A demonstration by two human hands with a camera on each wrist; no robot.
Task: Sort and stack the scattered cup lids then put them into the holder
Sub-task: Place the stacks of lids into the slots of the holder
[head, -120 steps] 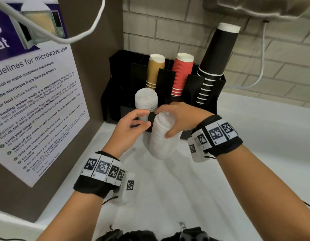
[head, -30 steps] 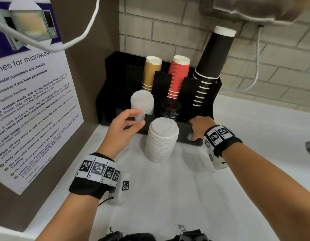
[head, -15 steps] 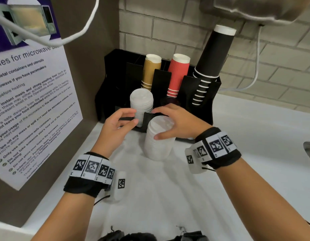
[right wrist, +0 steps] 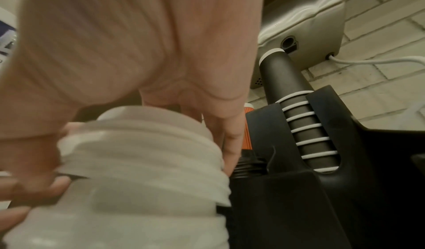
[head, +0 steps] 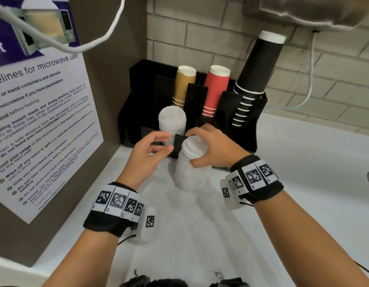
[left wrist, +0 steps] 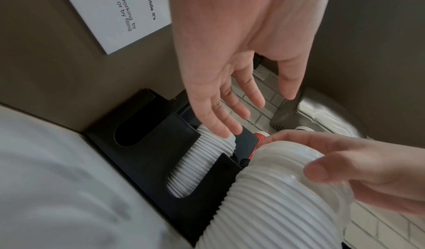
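A tall stack of white lids (head: 188, 175) stands on the white counter in front of the black holder (head: 250, 131). My right hand (head: 193, 150) grips the top of this stack, thumb on the near side and fingers over the far side. In the right wrist view the right hand (right wrist: 133, 143) wraps the upper white lids (right wrist: 147, 163), with a dark gap under them at the left. My left hand (head: 168, 142) hovers open just left of the stack, holding nothing. A second stack of white lids (head: 172, 121) sits in the holder's front left slot.
The holder also carries tan cups (head: 183, 85), red cups (head: 215, 92) and a leaning column of black cups (head: 256, 75). Black lids (right wrist: 248, 163) sit in a slot behind my right fingers. A panel with a microwave notice (head: 40, 121) stands at the left.
My right hand left the holder's front right corner, came over the counter stack and now curls round its top. The left hand stayed open near the holder's front.
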